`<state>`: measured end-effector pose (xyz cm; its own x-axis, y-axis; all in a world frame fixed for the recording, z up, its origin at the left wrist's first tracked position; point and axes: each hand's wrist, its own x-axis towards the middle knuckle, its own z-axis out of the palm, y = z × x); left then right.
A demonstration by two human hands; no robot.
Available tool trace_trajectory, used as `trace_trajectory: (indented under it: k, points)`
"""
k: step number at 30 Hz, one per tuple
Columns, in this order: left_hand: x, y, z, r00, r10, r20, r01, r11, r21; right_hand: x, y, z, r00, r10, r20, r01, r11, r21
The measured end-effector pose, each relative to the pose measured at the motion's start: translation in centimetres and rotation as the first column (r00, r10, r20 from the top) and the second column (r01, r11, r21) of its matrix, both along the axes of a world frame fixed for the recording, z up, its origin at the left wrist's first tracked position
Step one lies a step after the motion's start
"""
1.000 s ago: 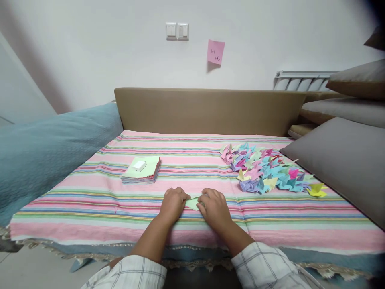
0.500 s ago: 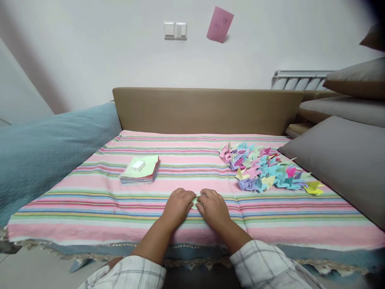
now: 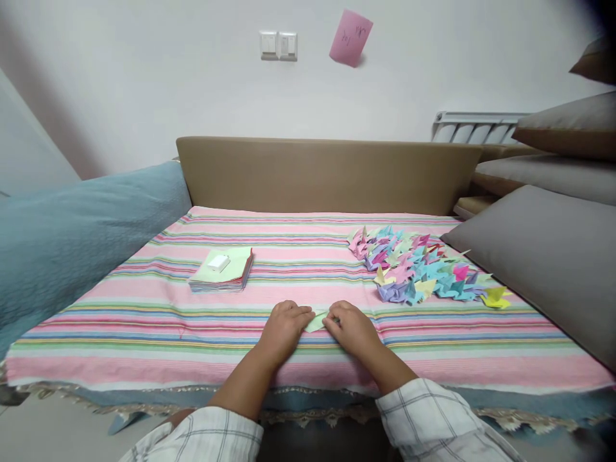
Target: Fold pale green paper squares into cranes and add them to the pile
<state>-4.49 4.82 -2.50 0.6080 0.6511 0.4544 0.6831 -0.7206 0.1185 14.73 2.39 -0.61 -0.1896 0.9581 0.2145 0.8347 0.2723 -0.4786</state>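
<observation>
Right up front, the left hand rests on the left end of a pale-green folded paper piece, its grip's closure impossible to tell; the right hand pinches the other end, grip nearly closed. Beneath, a pink striped cloth; farther off, left, a squarish multicoloured paper stack, and right, colourful folded-paper birds!
</observation>
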Motion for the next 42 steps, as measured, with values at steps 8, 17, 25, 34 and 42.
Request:
trace_trajectory:
  k: [8, 17, 25, 34, 42]
  points:
    - [-0.2, -0.3, 0.2, 0.999, -0.044, 0.001, 0.044, 0.999, -0.002, -0.2, 0.4, -0.3, 0.996, -0.078, 0.033, 0.078, 0.997, -0.002]
    - [-0.3, 0.0, -0.2, 0.998, -0.043, -0.043, 0.043, 0.999, -0.001, -0.2, 0.6, -0.5, 0.996, -0.081, 0.038, 0.082, 0.997, -0.009]
    - [-0.4, -0.1, -0.2, 0.998, -0.041, -0.047, 0.04, 0.999, -0.022, 1.7, 1.1, -0.9, 0.979, -0.075, -0.188, 0.053, 0.991, -0.121]
    - [-0.6, 0.0, -0.2, 0.995, -0.068, 0.076, 0.074, 0.994, -0.083, 0.4, 1.2, -0.8, 0.982, -0.113, -0.151, 0.099, 0.991, -0.094]
    - [-0.6, -0.3, 0.2, 0.993, 0.042, 0.111, -0.018, 0.978, -0.208, 0.2, 0.9, -0.4, 0.997, -0.074, 0.003, 0.074, 0.996, -0.048]
